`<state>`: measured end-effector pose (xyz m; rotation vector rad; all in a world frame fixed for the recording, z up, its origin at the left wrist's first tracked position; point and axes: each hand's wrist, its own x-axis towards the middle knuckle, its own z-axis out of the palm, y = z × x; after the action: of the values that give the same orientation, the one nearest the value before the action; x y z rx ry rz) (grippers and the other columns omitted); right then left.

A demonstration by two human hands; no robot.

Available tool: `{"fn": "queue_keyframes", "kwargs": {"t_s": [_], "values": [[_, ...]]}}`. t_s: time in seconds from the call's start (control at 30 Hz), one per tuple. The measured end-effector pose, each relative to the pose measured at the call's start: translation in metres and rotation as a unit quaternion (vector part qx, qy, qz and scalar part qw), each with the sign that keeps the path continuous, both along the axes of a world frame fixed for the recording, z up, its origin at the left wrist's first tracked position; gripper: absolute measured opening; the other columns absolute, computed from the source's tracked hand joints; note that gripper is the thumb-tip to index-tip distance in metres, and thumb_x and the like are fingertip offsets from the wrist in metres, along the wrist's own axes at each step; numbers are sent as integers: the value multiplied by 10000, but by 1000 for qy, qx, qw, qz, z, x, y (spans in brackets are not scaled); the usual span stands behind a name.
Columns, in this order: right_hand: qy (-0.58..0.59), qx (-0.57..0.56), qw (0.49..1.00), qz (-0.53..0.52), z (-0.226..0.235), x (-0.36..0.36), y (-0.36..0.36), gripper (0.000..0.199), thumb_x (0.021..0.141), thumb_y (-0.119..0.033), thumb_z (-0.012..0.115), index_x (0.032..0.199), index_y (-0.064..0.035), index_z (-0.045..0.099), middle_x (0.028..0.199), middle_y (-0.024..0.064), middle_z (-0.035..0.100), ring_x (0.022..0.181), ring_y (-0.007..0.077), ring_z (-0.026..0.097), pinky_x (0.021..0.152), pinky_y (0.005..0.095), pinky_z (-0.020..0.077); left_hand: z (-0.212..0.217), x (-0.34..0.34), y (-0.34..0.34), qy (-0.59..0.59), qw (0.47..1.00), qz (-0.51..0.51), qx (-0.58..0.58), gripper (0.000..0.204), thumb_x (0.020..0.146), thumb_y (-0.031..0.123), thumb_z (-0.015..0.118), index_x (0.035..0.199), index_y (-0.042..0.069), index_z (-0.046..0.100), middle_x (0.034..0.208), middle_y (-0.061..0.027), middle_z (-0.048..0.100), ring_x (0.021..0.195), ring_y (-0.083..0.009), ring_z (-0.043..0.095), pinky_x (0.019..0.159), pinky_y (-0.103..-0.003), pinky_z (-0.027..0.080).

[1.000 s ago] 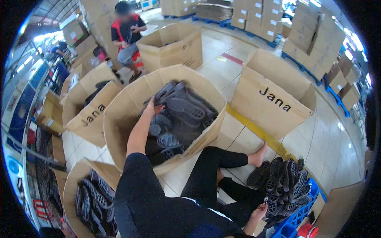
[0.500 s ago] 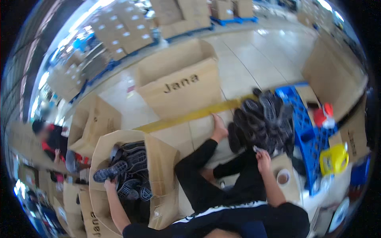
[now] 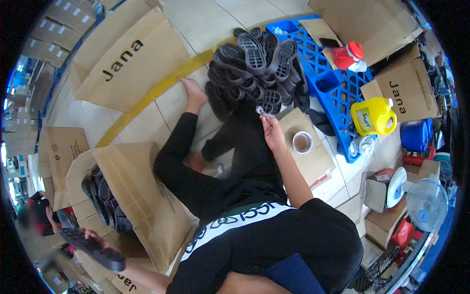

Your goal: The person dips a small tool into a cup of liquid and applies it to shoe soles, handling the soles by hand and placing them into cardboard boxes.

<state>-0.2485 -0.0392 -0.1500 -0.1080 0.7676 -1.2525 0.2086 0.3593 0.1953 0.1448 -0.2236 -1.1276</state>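
My left hand (image 3: 96,238) is closed around a dark shoe sole (image 3: 92,250), held up over the near left edge of an open cardboard box (image 3: 142,196). More dark soles (image 3: 105,203) lie inside that box. In front of my right leg, my right hand (image 3: 272,132) pinches a small whitish crumpled scrap (image 3: 263,112); I cannot tell whether it is cloth or plastic. Just beyond those fingers rises a heap of dark soles (image 3: 254,73) on the floor. A cup of brown liquid (image 3: 302,142) stands on a cardboard sheet (image 3: 313,164), right of my right hand.
A large box (image 3: 134,63) stands ahead on the left, past a yellow floor line (image 3: 161,88). On the right lies a blue plastic pallet (image 3: 323,83) with a red bottle (image 3: 348,55) and a yellow jug (image 3: 373,116). A clear fan (image 3: 427,205) is at far right. Another person (image 3: 39,213) sits at far left.
The view has swung toward the right. My left hand has lifted the sole away from the others in the box. My right hand still pinches the small scrap.
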Motion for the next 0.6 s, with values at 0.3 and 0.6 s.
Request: {"fn": "queue_keyframes", "kwargs": {"t_s": [0.3, 0.6], "values": [[609, 58, 790, -25, -42, -167, 44, 147, 820, -135, 628, 861, 5, 625, 735, 83, 633, 682, 138, 600, 630, 259, 485, -163, -167, -199, -207, 866, -63, 452, 436, 966, 386, 419, 1200, 36, 532, 1048, -152, 637, 920, -302, 617, 825, -430, 497], [732, 50, 677, 61, -108, -207, 46, 181, 739, -151, 664, 795, 20, 643, 727, 157, 659, 687, 264, 647, 654, 358, 497, -235, -260, -285, -75, 828, -282, 478, 350, 890, 238, 544, 1160, 16, 550, 1091, -104, 642, 1012, -250, 598, 936, -380, 449]]}}
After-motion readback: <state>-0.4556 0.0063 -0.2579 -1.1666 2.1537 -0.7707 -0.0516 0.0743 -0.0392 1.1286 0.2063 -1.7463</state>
